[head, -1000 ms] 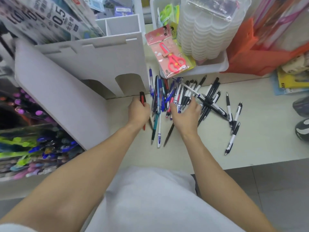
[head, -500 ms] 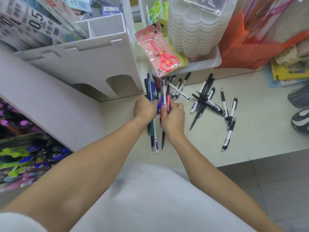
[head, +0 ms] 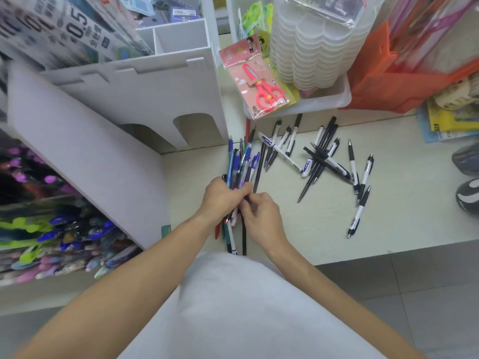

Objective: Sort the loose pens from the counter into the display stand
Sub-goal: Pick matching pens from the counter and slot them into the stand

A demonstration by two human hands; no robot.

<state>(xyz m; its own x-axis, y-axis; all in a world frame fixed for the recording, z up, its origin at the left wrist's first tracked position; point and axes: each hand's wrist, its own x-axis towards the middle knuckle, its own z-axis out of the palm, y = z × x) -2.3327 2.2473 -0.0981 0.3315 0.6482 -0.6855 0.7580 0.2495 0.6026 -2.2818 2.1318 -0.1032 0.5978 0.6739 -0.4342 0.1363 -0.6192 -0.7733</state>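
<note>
Gathered now: coloured pens that lay fanned on the counter a second ago stand in one bundle, both hands drawn together on it.

Far left, the display stand (head: 85, 161), matte white board with arched cut-outs, holds glossy pens in its slots. Near the counter (head: 324, 229) front edge, the left hand (head: 220, 196) clenches the bundle of pens (head: 239, 164), slick plastic barrels; the right hand (head: 259, 213) pinches their lower ends. Best to square the tips and grip firmly, since smooth barrels slip. Toward the right edge, black-and-white pens (head: 324, 159) lie loose, crossed.
</note>
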